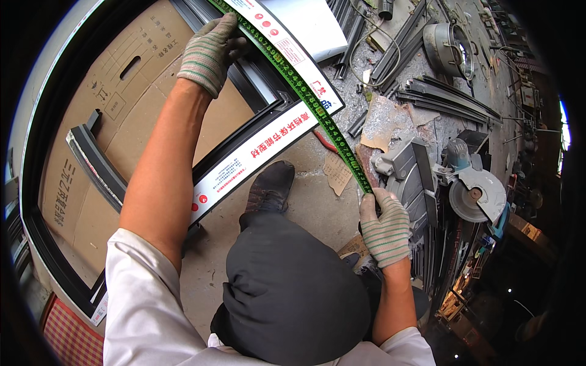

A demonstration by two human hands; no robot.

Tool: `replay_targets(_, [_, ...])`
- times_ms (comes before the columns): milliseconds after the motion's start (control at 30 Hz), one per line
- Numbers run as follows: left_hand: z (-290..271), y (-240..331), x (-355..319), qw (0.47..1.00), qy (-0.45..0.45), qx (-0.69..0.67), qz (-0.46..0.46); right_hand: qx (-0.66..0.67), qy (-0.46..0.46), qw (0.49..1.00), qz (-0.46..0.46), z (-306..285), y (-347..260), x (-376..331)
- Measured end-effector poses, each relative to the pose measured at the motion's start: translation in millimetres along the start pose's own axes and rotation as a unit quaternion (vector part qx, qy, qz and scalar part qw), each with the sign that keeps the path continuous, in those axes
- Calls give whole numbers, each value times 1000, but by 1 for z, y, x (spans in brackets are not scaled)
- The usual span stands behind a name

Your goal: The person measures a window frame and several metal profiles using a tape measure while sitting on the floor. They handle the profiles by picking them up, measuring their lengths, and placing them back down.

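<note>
A green tape measure blade [333, 132] with dark markings runs along the curved outer strip of a black window frame [253, 146], which is partly covered in white printed film. Past the frame's corner the blade continues through the air. My right hand [387, 227], in a striped knit glove, pinches that near end between thumb and fingers. At the top, my gloved left hand [209, 56] has its fingers curled against the blade at the frame's inner edge. Its fingertips are partly hidden. The blade's far end goes out of view at the top.
Cardboard [143, 79] lies under the frame, with a short dark profile piece [94, 161] on it. At right are a circular saw [473, 192], a round metal pot [448, 49] and stacked dark profiles [448, 97]. My shoe [271, 183] is beside the frame.
</note>
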State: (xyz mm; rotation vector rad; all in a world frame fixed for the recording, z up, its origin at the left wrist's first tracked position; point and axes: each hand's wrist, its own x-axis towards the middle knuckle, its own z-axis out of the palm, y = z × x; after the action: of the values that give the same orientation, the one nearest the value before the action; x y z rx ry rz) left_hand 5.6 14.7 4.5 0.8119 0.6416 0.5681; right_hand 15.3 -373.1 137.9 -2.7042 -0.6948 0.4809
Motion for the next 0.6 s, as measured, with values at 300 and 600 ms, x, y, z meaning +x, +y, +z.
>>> replay_targets(300, [-1, 0, 0, 1000, -10, 5, -1, 1, 7, 1000, -11, 0, 0, 0])
replay_targets(600, [-1, 0, 0, 1000, -8, 6, 3, -4, 4, 1000, -3, 1, 0, -1])
